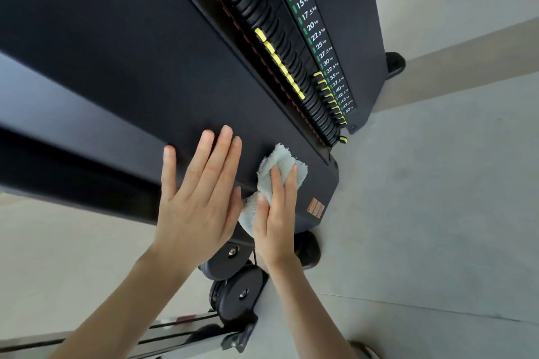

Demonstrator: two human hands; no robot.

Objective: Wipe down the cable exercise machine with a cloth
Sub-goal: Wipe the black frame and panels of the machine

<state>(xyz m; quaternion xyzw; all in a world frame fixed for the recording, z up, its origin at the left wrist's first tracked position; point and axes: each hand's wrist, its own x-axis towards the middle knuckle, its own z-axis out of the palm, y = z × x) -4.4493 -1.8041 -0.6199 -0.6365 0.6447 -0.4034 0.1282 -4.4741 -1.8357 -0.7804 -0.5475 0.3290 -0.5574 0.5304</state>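
Observation:
The cable exercise machine point(122, 61) is a tall black tower seen from above, its flat side panel filling the upper left. My right hand point(275, 221) presses a pale blue cloth point(281, 162) flat against the lower part of that panel, near the bottom corner. My left hand point(198, 198) lies beside it on the same panel, fingers spread and holding nothing. Its little finger edge touches the cloth's lower fold.
The weight stack point(291, 67) with yellow selector tabs and a kg scale point(318, 38) runs down the machine's right face. Black pulleys point(239, 294) hang below my hands. Round black feet point(395, 63) rest on the grey floor. An orange label point(316, 207) sits on the panel corner.

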